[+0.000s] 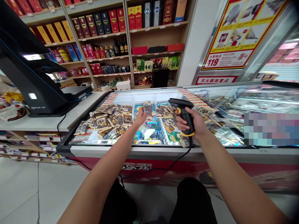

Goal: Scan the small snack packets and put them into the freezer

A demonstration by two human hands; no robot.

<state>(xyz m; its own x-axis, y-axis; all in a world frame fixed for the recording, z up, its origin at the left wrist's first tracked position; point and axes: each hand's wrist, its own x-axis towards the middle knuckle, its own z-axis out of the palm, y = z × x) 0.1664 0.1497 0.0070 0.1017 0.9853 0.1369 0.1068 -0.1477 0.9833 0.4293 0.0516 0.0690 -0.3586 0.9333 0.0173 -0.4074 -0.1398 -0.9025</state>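
Over the chest freezer (140, 151), a scanner (187, 118) is gripped snugly by the right hand (198, 123); head aimed left, handle roughly vertical, partly hidden by fingers. Packet (148, 107) is pinched by the left hand (140, 118), long axis roughly up-down in view; lower end partly covered, print can't be read.

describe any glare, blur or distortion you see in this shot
Head view: bright white patches on the black machine at left; head view: stretched, leaning edges, as on the poster, likely from a wide lens; head view: scanner outline fairly sharp, small print on the packet at the left hand unreadable; head view: pixelated block at right.
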